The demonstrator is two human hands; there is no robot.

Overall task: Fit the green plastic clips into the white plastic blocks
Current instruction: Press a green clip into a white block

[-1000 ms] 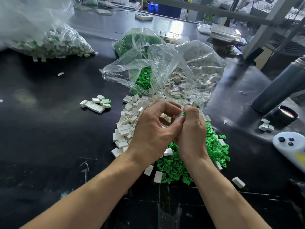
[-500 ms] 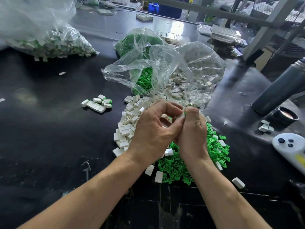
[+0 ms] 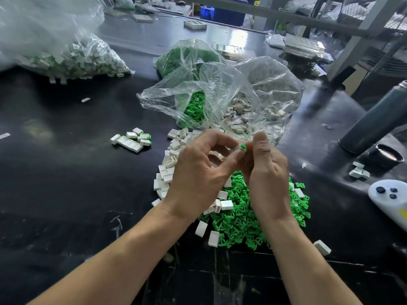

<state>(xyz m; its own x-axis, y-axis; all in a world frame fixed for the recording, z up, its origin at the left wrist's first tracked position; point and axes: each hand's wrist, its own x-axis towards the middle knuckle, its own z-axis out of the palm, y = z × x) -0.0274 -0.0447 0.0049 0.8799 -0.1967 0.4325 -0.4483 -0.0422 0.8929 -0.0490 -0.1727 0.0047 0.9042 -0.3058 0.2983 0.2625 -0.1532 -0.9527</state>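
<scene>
Item in work: one white block (image 3: 237,147) w/ green clip (image 3: 243,147) at its right end, held up between both hands, above the loose piles.
L hand (image 3: 198,175): fingers curled, thumb and forefinger pinching the block.
R hand (image 3: 267,172): fingers curled, thumb up, tips on the clip.
Axis: block runs approx left-right; clip enters from R side, so R hand is nearer the clip and prob. does the pushing.
Seating depth: can't tell.
Stock: white blocks pile (image 3: 169,170) left, green clips pile (image 3: 242,221) under the wrists.
Done units: small group (image 3: 132,140) well to the left.
</scene>
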